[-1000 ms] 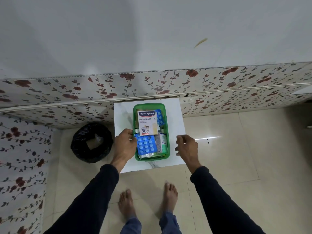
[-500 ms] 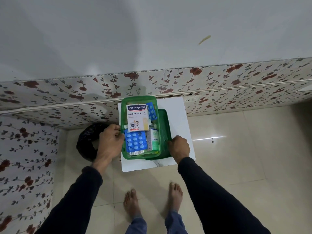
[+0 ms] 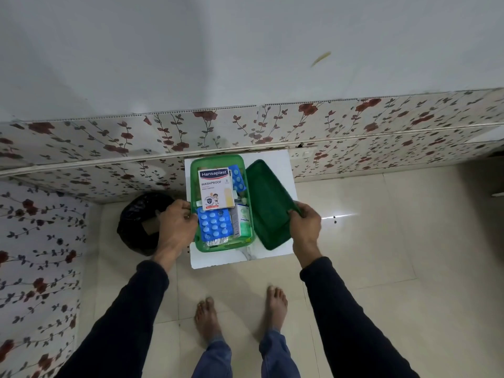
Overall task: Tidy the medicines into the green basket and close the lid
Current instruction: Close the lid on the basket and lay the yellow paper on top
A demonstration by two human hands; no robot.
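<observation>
Two bare feet [image 3: 240, 315] stand on the tiled floor [image 3: 381, 268]. Two arms in dark sleeves [image 3: 122, 317] reach forward to a small white counter [image 3: 218, 259].

The left hand [image 3: 177, 227] holds the left rim of the green basket [image 3: 195, 186], and its grip is closed on that rim. The right hand [image 3: 305, 227] holds the near right edge of the dark green lid [image 3: 266, 203], with its grip clamped on the lid. The lid is off the basket. It sits just to the right of it, tipped up, with its left edge by the basket's right wall.

The basket sits on the counter and is full of medicines. A blue pill sheet [image 3: 214, 225] lies at the near end. A white and green box [image 3: 242, 221] stands beside it. A plaster box [image 3: 215, 190] lies on top, farther back. Another blue pill sheet [image 3: 237, 180] peeks out to its right.

A black bin bag [image 3: 139, 222] sits on the floor to the left. Behind the counter is a wall with red flowers [image 3: 245, 132].
</observation>
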